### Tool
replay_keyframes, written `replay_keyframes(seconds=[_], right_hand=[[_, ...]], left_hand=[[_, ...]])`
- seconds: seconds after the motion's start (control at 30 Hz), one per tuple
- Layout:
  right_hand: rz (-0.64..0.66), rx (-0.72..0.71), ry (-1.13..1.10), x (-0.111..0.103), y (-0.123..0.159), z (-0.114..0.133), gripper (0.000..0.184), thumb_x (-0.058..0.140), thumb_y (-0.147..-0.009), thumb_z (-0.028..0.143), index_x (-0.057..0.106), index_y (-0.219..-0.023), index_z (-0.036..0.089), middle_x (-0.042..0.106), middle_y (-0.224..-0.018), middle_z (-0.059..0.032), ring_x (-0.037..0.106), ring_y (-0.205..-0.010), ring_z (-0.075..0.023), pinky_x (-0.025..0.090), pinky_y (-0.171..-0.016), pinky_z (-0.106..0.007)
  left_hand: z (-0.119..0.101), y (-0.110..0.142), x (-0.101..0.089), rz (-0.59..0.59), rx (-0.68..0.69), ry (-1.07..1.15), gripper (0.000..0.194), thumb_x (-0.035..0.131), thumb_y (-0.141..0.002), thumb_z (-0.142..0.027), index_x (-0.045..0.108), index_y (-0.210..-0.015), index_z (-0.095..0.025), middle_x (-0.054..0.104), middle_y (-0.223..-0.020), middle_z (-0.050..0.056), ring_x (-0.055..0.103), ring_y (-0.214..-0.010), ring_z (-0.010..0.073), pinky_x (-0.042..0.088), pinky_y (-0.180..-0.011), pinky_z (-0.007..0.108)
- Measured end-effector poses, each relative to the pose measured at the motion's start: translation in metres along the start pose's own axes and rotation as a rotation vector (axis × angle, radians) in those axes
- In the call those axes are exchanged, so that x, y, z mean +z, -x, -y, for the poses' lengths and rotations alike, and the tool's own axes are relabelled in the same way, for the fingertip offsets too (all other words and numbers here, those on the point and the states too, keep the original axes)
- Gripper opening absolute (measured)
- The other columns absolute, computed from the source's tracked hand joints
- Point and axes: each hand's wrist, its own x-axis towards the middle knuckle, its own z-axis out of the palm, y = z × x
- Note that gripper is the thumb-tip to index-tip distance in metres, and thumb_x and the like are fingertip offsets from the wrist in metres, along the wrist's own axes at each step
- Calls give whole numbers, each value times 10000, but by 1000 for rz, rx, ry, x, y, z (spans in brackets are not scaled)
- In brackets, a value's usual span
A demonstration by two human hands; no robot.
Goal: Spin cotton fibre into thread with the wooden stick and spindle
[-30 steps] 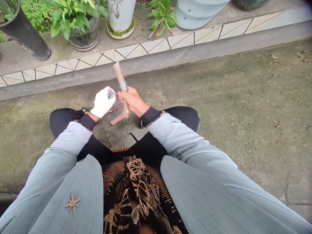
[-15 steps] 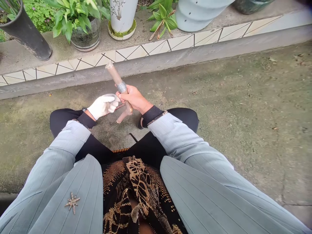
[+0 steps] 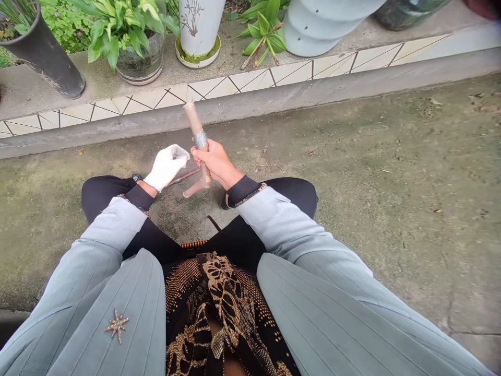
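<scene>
My right hand is bare and wrapped round a forked wooden stick, which slants up and away from me. Silver wire is wound in a tight band round the stick, just above my right thumb. My left hand, in a white glove, is closed in a pinch just left of the stick. A thin strand, seemingly the wire's end, barely shows between its fingertips and my right thumb. Below the glove a thin reddish rod is partly hidden behind the stick.
Ahead runs a low ledge with a tiled edge. On it stand a dark tall pot, a glass pot, a white pot on a saucer and a large pale pot. Concrete ground spreads between my knees and the ledge.
The stick has shifted slightly to the right and stands a little more upright. My gloved left hand has moved slightly up and right, its fingers now pointing toward the stick.
</scene>
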Motion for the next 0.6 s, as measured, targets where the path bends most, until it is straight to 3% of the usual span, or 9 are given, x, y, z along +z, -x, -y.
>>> replay_keyframes(seconds=[0.1, 0.23, 0.33, 0.43, 0.5, 0.6], right_hand=[[-11, -3, 4, -3, -3, 0, 374, 800, -712, 186, 557, -996, 207, 598, -748, 71, 446, -554, -53, 395, -504, -193], [35, 37, 23, -14, -5, 7, 304, 818, -723, 187, 588, -922, 192, 536, -633, 82, 439, -529, -60, 385, -477, -183], [86, 63, -10, -22, -4, 12, 344, 870, -718, 215, 596, -925, 188, 520, -617, 87, 428, -506, -59, 370, -452, -183], [175, 67, -95, -27, 0, 17, 481, 948, -715, 330, 599, -1014, 191, 628, -761, 52, 427, -504, -48, 377, -439, -197], [233, 64, -147, -28, 3, 22, 542, 955, -756, 436, 601, -1087, 194, 672, -872, 29, 403, -498, -38, 366, -425, -204], [251, 68, -222, -29, 5, 28, 517, 897, -864, 518, 611, -1141, 189, 622, -844, 46, 365, -493, -35, 352, -417, -194]], left_hand=[[1, 1, -3, -57, 154, -330, 79, 666, -809, -140, 713, -841, -195, 769, -871, 39, 659, -804, 172, 503, -776, 270], [0, 2, -10, -46, 202, -578, 106, 639, -877, -180, 735, -917, -201, 803, -965, 80, 716, -931, 234, 519, -917, 324], [0, 0, -17, -52, 207, -708, 147, 609, -916, -193, 746, -967, -192, 816, -1016, 111, 743, -989, 265, 530, -961, 352], [1, -5, -23, -96, 227, -796, 176, 590, -939, -202, 755, -1002, -191, 823, -1038, 124, 760, -1017, 282, 542, -979, 370], [2, -7, -26, -121, 249, -821, 184, 597, -942, -206, 760, -1026, -198, 825, -1045, 121, 766, -1031, 281, 548, -982, 365], [4, -7, -27, -143, 268, -860, 209, 603, -959, -220, 769, -1084, -194, 823, -1058, 127, 771, -1053, 278, 552, -976, 354]])
